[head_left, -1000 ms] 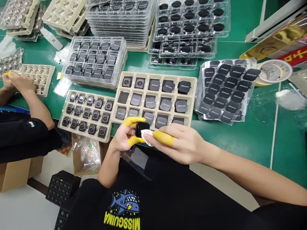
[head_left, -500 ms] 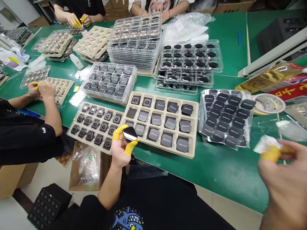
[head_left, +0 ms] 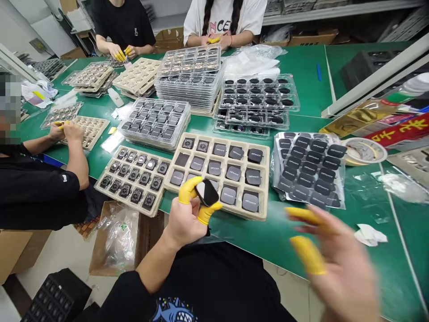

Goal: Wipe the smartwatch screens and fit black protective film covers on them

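Note:
My left hand (head_left: 187,214), with yellow finger cots on thumb and finger, grips a smartwatch body (head_left: 207,192) by its edges, its glossy black face showing. Blurred by motion, my right hand (head_left: 338,264) is above the table at the right, thumb and fingers apart, nothing between them. A crumpled white wipe (head_left: 370,235) lies on the green table beyond it. Behind the held piece sits a beige tray (head_left: 264,188) with dark square pieces in its pockets, many bearing a film with printing. To its left, another beige tray (head_left: 157,206) holds watch bodies with backs up.
Right of the trays lies a stack of sheets with dark square films (head_left: 308,167). A tape roll (head_left: 365,150) is beside it. Clear plastic trays (head_left: 187,91) are piled farther back. Co-workers sit at the left and far side, including a person's hands (head_left: 67,129) over a tray.
My right hand has let go of the white wipe, now on the table, and moved left. My left hand has shifted right and closer with the watch body. The view has tilted up.

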A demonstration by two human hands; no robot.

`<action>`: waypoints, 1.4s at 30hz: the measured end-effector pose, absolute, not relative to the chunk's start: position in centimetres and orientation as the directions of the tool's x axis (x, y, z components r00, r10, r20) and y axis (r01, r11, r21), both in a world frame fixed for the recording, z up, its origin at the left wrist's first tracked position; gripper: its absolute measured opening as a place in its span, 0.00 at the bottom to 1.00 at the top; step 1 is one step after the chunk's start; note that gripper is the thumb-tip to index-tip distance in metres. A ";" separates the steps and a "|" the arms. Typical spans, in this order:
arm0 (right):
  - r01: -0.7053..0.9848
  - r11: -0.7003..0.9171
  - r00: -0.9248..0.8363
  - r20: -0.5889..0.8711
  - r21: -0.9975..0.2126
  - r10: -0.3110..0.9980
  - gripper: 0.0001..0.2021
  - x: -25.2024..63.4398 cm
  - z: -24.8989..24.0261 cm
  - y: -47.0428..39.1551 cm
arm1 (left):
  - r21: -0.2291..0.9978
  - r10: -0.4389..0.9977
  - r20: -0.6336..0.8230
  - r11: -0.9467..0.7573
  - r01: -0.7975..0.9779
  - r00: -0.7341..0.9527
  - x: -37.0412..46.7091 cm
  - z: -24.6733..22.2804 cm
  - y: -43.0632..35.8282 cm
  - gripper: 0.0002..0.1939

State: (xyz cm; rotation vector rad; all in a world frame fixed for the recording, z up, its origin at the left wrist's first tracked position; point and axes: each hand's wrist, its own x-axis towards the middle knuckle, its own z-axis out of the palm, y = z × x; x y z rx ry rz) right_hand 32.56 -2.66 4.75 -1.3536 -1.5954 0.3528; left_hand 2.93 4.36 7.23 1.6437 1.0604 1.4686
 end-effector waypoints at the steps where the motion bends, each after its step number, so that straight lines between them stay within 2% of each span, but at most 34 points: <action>1: 0.501 0.368 -0.015 0.418 -0.783 0.908 0.37 29.6 5.5 -2.7 | 0.891 0.900 0.432 -0.435 0.133 0.052 3.2 7.2 4.1 0.29; 3: 0.343 0.394 -0.165 0.359 -0.853 0.919 0.41 24.7 6.5 -2.8 | 0.896 0.906 0.420 -0.424 0.136 0.058 3.5 7.2 3.6 0.30; 5: 0.232 0.410 -0.211 0.366 -0.882 0.907 0.37 21.8 6.6 -2.8 | 0.906 0.916 0.401 -0.400 0.137 0.025 3.2 7.3 3.3 0.33; 9: 0.086 0.411 -0.194 0.390 -0.908 0.900 0.29 20.7 5.9 -2.7 | 0.920 0.921 0.383 -0.372 0.126 -0.076 1.8 7.8 3.2 0.37; 13: 0.014 0.323 -0.096 0.321 -0.946 0.942 0.29 21.3 5.7 -2.1 | 0.941 0.925 0.339 -0.337 0.041 -0.170 1.2 7.5 3.3 0.34; 17: -0.028 0.297 -0.133 0.298 -0.954 0.945 0.29 21.2 5.3 -1.9 | 0.964 0.940 0.263 -0.266 0.017 -0.217 1.9 6.5 3.2 0.33; 19: 0.001 0.308 -0.161 0.304 -0.951 0.939 0.30 21.2 5.0 -2.0 | 0.960 0.932 0.274 -0.280 0.009 -0.239 2.4 6.2 3.1 0.32; 21: 0.125 0.377 -0.128 0.362 -0.918 0.923 0.32 21.3 5.0 -2.3 | 0.947 0.920 0.311 -0.321 -0.007 -0.237 2.7 6.0 3.0 0.30; 23: 0.342 0.484 -0.017 0.510 -0.806 0.860 0.38 21.5 5.3 -2.7 | 0.933 0.910 0.348 -0.359 -0.011 -0.224 2.8 5.8 3.0 0.28; 25: 0.544 0.554 0.026 0.672 -0.630 0.740 0.42 21.8 5.9 -3.0 | 0.922 0.902 0.379 -0.386 0.007 -0.208 2.8 5.7 2.9 0.28; 26: 0.600 0.573 -0.001 0.716 -0.558 0.698 0.43 21.9 6.2 -3.1 | 0.917 0.897 0.395 -0.399 0.023 -0.199 2.7 5.7 2.9 0.29; 28: 0.634 0.595 -0.100 0.711 -0.494 0.696 0.41 22.0 6.6 -3.2 | 0.897 0.878 0.441 -0.438 0.060 -0.184 2.6 5.7 2.9 0.29; 30: 0.625 0.580 -0.164 0.640 -0.521 0.751 0.37 21.9 6.5 -3.1 | 0.865 0.846 0.501 -0.491 0.102 -0.182 2.4 5.8 2.8 0.29; 33: 0.572 0.541 -0.154 0.568 -0.616 0.809 0.27 21.6 6.0 -3.0 | 0.814 0.795 0.581 -0.561 0.155 -0.175 2.1 5.7 2.6 0.29; 37: 0.415 0.476 -0.124 0.470 -0.775 0.874 0.12 21.4 5.5 -3.2 | 0.799 0.785 0.599 -0.570 0.192 -0.158 1.8 5.3 2.3 0.31; 39: 0.328 0.433 -0.140 0.410 -0.840 0.901 0.09 21.4 5.4 -3.1 | 0.807 0.796 0.584 -0.549 0.217 -0.161 1.7 5.0 2.3 0.33; 42: 0.255 0.414 -0.167 0.382 -0.874 0.909 0.07 21.5 5.3 -2.8 | 0.805 0.794 0.585 -0.546 0.231 -0.162 1.5 4.5 2.2 0.35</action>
